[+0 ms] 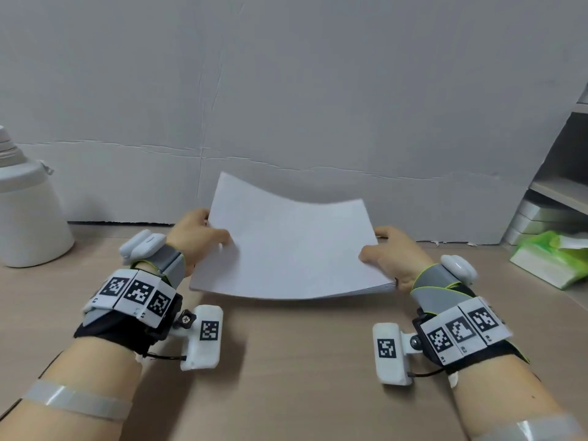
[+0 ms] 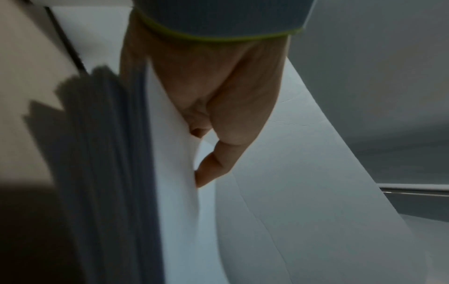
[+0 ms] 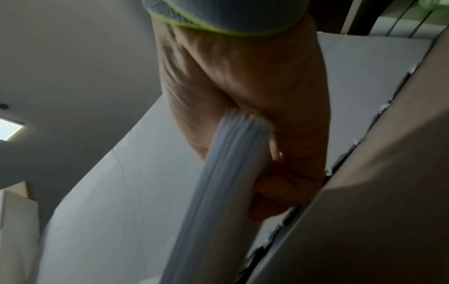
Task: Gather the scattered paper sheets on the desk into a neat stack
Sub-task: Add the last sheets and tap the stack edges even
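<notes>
A stack of white paper sheets (image 1: 286, 240) is held above the beige desk (image 1: 286, 361), sagging in the middle and tilted toward the wall. My left hand (image 1: 203, 237) grips its left edge, thumb on top and fingers underneath. My right hand (image 1: 388, 249) grips the right edge the same way. In the left wrist view the paper (image 2: 175, 173) runs past my left hand (image 2: 213, 134), whose thumb presses the top sheet. In the right wrist view the sheet edges (image 3: 228, 173) fan slightly under my right hand (image 3: 267, 134).
A white jug (image 1: 28, 214) stands at the far left of the desk. A green-and-white packet (image 1: 553, 259) lies at the right, below grey shelves (image 1: 560, 186). A grey wall panel (image 1: 286, 106) closes off the back.
</notes>
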The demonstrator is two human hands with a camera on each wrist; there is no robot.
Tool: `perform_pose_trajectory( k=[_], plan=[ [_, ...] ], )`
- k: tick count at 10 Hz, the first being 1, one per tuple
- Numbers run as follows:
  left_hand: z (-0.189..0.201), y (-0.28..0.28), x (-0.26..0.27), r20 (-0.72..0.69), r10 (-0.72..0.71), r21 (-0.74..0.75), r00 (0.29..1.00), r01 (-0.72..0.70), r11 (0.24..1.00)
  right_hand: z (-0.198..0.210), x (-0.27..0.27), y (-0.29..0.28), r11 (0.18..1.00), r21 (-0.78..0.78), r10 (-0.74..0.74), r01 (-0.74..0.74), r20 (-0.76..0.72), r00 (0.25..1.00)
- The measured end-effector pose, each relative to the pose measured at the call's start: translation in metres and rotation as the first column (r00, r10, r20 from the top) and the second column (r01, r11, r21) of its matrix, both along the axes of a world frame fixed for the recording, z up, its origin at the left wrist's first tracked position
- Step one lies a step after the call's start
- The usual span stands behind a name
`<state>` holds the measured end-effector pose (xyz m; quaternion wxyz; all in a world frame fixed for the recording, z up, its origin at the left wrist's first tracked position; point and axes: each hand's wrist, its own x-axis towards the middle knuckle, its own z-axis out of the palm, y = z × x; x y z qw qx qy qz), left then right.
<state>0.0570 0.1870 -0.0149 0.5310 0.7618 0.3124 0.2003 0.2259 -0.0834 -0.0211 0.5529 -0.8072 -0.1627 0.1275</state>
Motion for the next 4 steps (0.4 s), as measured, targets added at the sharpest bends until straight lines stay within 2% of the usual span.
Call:
perform_pose_trajectory(
  k=[1,3,4],
  plan=[
    [-0.011,0.002,-0.001,-0.139,-0.034,-0.062,0.990,0.026,0.998,-0.010,0.003,0.000,0.991,-0.120,0.043,-0.054,-0.092,0.995],
    [-0.033,0.020,0.005,-0.258,-0.004,-0.146,0.966,-0.035,0.989,-0.019,0.014,-0.002,0.975,-0.218,0.011,-0.037,-0.120,0.993],
    [-0.037,0.033,0.007,-0.292,0.045,-0.061,0.955,-0.066,0.996,-0.013,0.013,-0.005,0.978,-0.207,-0.027,-0.013,-0.189,0.982]
  ],
)
